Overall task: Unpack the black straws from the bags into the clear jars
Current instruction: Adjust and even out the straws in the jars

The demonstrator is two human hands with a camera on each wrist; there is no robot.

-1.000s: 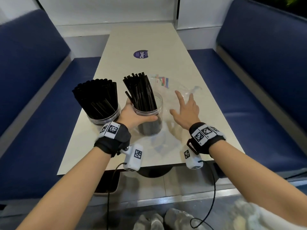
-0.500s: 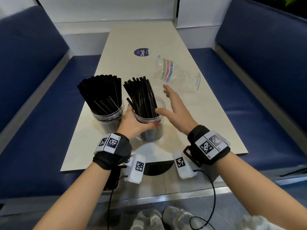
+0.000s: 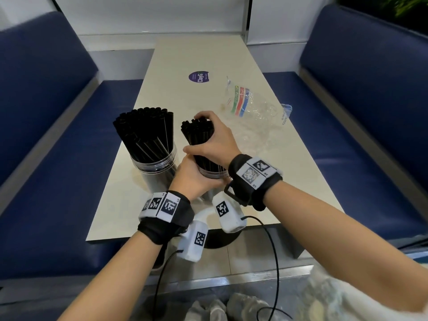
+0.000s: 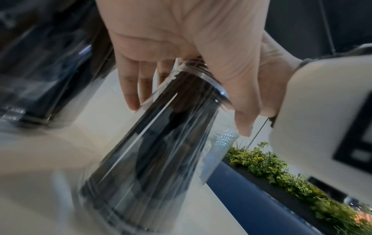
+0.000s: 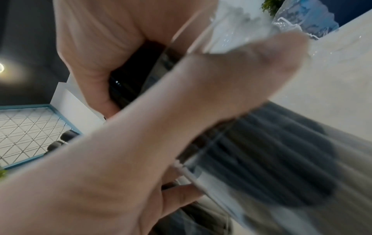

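Note:
Two clear jars stand near the front of the beige table (image 3: pixel 199 54). The left jar (image 3: pixel 157 172) is packed with black straws (image 3: pixel 143 128). My left hand (image 3: pixel 194 177) grips the rim of the right jar (image 3: pixel 214 174), seen close in the left wrist view as the jar (image 4: pixel 161 151) tilts off the table. My right hand (image 3: pixel 213 140) wraps round the bundle of black straws (image 3: pixel 196 133) standing in that jar, fingers over their tops. In the right wrist view the jar (image 5: pixel 271 151) is blurred.
An empty clear plastic bag (image 3: pixel 254 110) with coloured stripes lies on the table to the right of the jars. A purple round sticker (image 3: pixel 199 77) sits farther back. Blue bench seats (image 3: pixel 347 126) flank the table on both sides.
My right hand moved left from the table beside the bag and closed round the straws in the right jar. The left hand stayed on the jar.

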